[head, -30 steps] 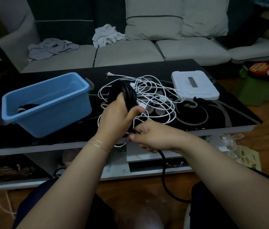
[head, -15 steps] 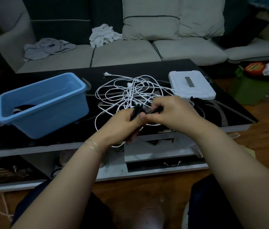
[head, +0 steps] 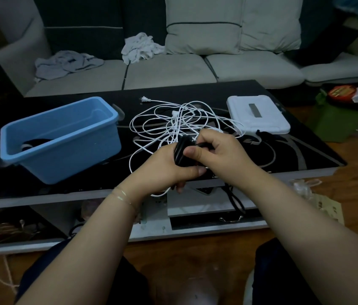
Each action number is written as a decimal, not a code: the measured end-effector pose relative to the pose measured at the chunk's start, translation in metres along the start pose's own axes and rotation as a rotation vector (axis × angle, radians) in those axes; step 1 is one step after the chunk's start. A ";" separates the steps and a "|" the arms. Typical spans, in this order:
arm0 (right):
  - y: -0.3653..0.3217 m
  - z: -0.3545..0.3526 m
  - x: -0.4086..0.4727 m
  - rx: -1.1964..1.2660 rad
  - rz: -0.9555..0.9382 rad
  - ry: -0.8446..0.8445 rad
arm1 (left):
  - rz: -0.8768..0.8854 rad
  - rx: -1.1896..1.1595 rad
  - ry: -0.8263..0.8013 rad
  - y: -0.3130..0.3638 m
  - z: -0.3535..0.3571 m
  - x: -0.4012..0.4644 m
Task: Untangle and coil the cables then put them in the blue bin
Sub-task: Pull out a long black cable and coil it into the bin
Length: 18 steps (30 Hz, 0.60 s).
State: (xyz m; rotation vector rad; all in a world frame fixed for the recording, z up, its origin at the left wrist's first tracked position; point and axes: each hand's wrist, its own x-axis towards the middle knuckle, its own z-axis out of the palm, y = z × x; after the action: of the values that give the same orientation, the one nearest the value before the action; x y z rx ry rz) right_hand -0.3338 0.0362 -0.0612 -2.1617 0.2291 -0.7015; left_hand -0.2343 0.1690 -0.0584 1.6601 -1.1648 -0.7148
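Note:
My left hand (head: 169, 166) grips a coil of black cable (head: 180, 150) above the table's front edge. My right hand (head: 220, 150) pinches the same black cable at the top of the coil, and a loose loop of it (head: 236, 201) hangs below the table edge. Behind my hands a tangle of white cable (head: 173, 122) lies on the black table (head: 294, 155), its plug (head: 144, 99) pointing to the far left. The blue bin (head: 63, 148) stands at the left with a dark coiled thing (head: 34, 143) inside.
A white flat box (head: 259, 117) lies on the table's right side. Behind the table is a grey sofa (head: 169, 71) with crumpled cloths (head: 140, 49). A green container (head: 336, 119) with clutter sits on the floor at right.
My right hand rose from below the table edge to the top of the coil and now wraps the cable around it. The hanging loop has grown shorter. The coil tilted in my left hand.

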 end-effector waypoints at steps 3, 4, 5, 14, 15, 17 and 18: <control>-0.001 0.004 0.000 -0.064 -0.023 0.027 | -0.007 -0.040 0.024 0.000 -0.001 0.000; -0.001 0.004 0.001 -0.088 -0.020 0.031 | -0.001 -0.039 0.035 0.000 -0.001 0.000; -0.001 0.003 0.002 -0.105 -0.012 0.033 | 0.004 -0.037 0.043 0.000 0.000 0.001; 0.005 -0.007 0.014 0.139 0.054 -0.022 | 0.066 -0.144 -0.044 0.001 -0.005 -0.007; 0.006 -0.008 0.014 0.168 0.057 -0.054 | 0.057 -0.164 -0.048 0.000 -0.005 -0.007; 0.010 -0.009 0.014 0.244 0.063 -0.113 | 0.044 -0.225 -0.055 -0.001 -0.005 -0.008; 0.013 -0.010 0.015 0.269 0.074 -0.121 | 0.044 -0.271 -0.055 -0.001 -0.006 -0.009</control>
State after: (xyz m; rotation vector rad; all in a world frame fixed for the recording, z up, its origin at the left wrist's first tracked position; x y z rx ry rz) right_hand -0.3257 0.0153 -0.0601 -1.9206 0.1415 -0.5247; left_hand -0.2323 0.1792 -0.0579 1.3930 -1.0866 -0.8551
